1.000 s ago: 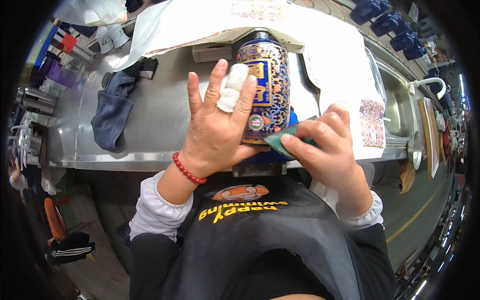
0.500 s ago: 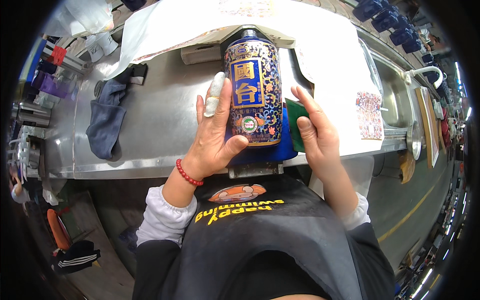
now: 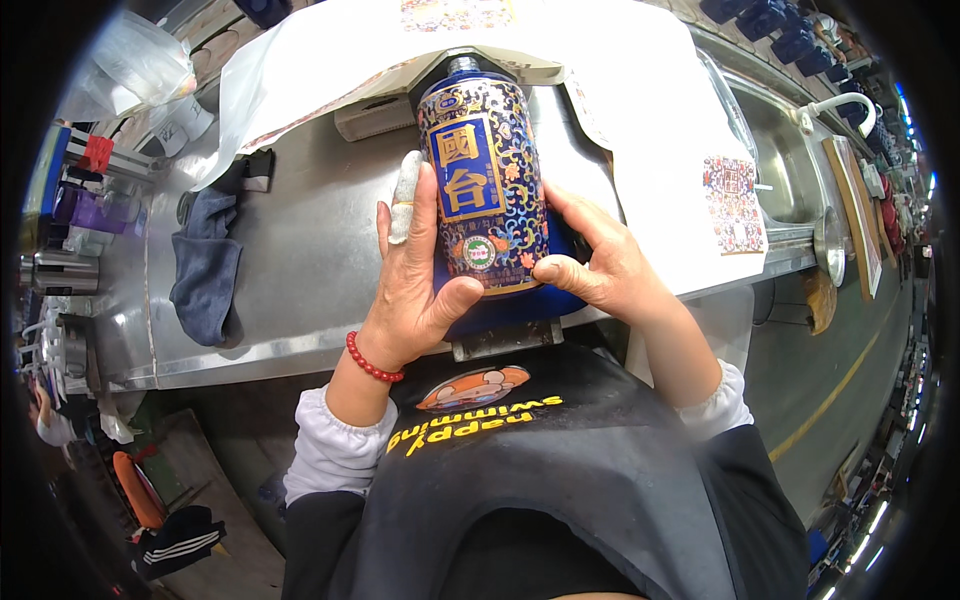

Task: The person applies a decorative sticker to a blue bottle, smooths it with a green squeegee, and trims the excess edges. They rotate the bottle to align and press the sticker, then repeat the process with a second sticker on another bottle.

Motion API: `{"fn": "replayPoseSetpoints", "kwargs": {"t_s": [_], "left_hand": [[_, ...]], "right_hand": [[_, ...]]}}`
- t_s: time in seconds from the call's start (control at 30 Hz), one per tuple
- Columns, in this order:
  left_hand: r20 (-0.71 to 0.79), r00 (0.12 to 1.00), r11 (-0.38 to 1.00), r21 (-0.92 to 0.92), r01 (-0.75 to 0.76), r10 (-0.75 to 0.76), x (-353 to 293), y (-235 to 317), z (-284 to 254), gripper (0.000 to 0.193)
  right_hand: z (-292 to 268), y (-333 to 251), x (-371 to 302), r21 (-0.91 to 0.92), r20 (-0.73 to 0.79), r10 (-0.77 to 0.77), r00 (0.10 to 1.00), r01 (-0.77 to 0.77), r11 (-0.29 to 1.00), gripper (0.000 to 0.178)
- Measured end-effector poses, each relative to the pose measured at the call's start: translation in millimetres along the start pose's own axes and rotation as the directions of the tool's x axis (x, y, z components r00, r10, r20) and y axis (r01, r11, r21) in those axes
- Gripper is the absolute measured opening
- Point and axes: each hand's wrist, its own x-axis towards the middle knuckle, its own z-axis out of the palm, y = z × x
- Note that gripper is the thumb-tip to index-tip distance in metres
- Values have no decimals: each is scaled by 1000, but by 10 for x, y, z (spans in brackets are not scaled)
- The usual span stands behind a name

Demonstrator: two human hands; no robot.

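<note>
A large blue bottle (image 3: 510,170) with gold and floral decoration lies on its back, its silvery neck pointing away from me. Beneath its lower end shows a blue support (image 3: 520,308) above a metal bracket (image 3: 507,340). My left hand (image 3: 402,275) rests along the bottle's left side, fingers straight and thumb apart; one finger wears a pale wrap, and red beads circle the wrist. From the other side my right hand (image 3: 605,262) bears on the bottle, its thumb at the lower right edge and its fingers along the side. Between them the two hands hold the bottle.
White printed sheets (image 3: 650,110) cover the back and right of the steel table (image 3: 290,240). A grey-blue cloth (image 3: 207,270) lies at left. A sink (image 3: 785,165) with a white tap (image 3: 850,105) stands at right. Several blue bottles are at the far right.
My right hand has moved in from the right onto the bottle's side. The green flat piece beside it no longer shows. The left hand keeps its pose.
</note>
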Motion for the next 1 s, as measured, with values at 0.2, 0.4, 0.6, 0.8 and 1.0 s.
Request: {"fn": "replayPoseSetpoints", "kwargs": {"t_s": [0.2,0.4,0.6,0.8,1.0], "left_hand": [[-7,1000,1000,25,-13,13,-38,-55,7,117],[-13,987,765,633,-117,161,15,92,-242,127],[-40,969,608,784,-122,246,8,389,-315,103],[-84,984,960,246,-133,158,-20,144,-132,108],[-63,997,999,19,45,-44,-101,-20,38,101]], "right_hand": [[-69,13,0,51,-13,19,1000,-18,999,76],[-234,-338,67,-363,-143,-344,928,274,891,26],[-128,-672,126,-294,162,-721,673,731,616,33],[-145,-665,35,-230,230,-652,723,691,685,25],[-65,-502,13,-189,-87,-424,901,403,895,30]]}}
